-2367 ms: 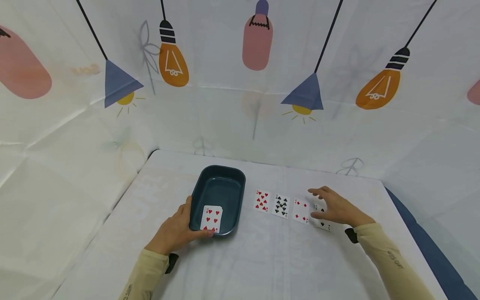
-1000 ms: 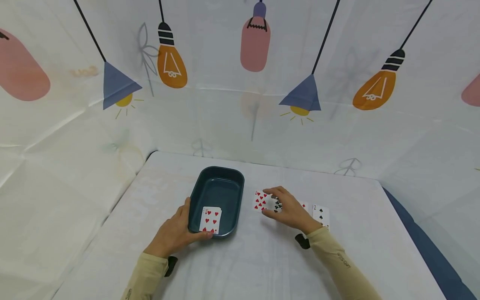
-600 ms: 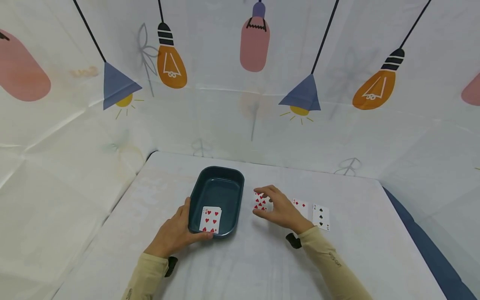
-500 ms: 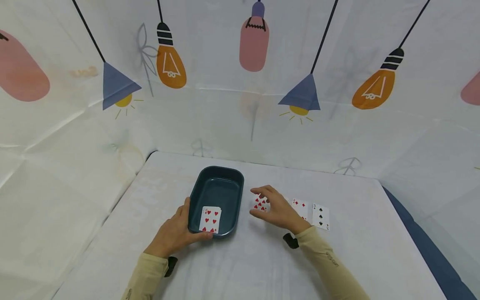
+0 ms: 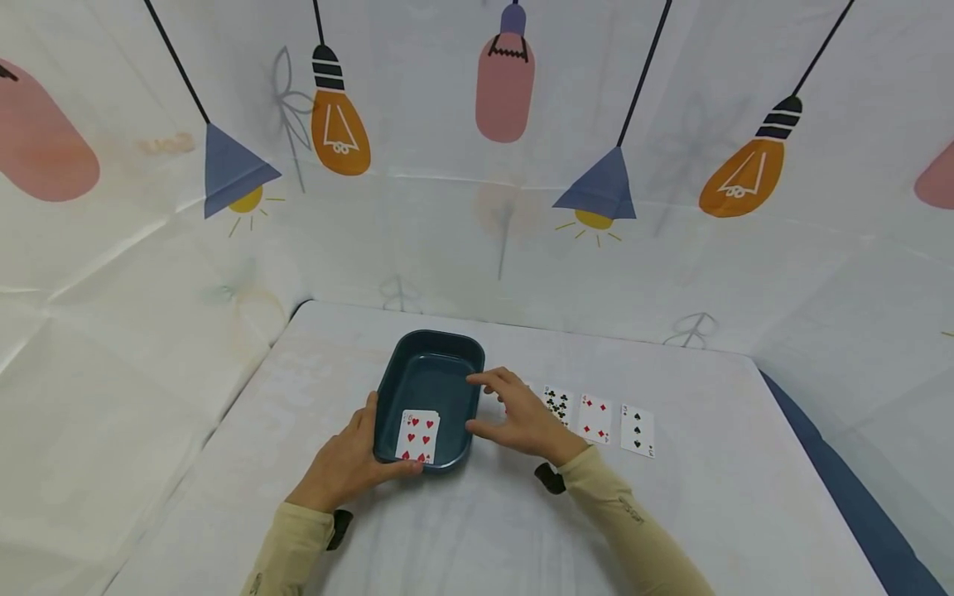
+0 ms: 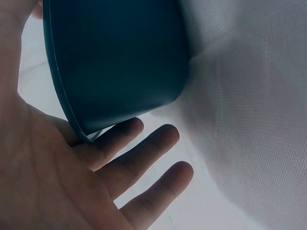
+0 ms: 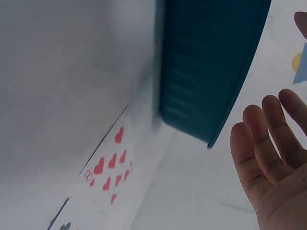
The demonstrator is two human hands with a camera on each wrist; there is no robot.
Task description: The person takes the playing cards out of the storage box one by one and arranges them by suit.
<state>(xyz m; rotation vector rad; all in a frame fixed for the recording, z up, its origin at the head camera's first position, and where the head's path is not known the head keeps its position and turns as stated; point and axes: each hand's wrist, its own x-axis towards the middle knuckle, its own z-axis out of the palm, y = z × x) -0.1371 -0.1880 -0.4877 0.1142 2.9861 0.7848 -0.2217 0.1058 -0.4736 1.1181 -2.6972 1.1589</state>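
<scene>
In the head view, a dark teal baking dish [image 5: 440, 387] stands on the table. A small stack of playing cards [image 5: 418, 436], six of hearts uppermost, lies in its near end. My left hand [image 5: 350, 455] holds the dish's near left corner, thumb along the near rim and fingers on the left side. My right hand [image 5: 514, 416] hovers at the right rim, fingers spread, holding nothing. It mostly hides the eight of hearts, which the right wrist view shows as a hearts card [image 7: 113, 165] lying flat. To its right lie cards of clubs [image 5: 556, 403], diamonds [image 5: 595, 418] and spades [image 5: 638, 430].
The table [image 5: 462, 546] has a white cloth. A white fabric wall [image 5: 447, 240] printed with lamps and bulbs rises behind it and at the left. Dark blue material [image 5: 842, 480] shows beyond the table's right edge.
My right hand has moved left from above the spades card, past the other cards, to the dish's right rim. The left hand and the cards stay where they were.
</scene>
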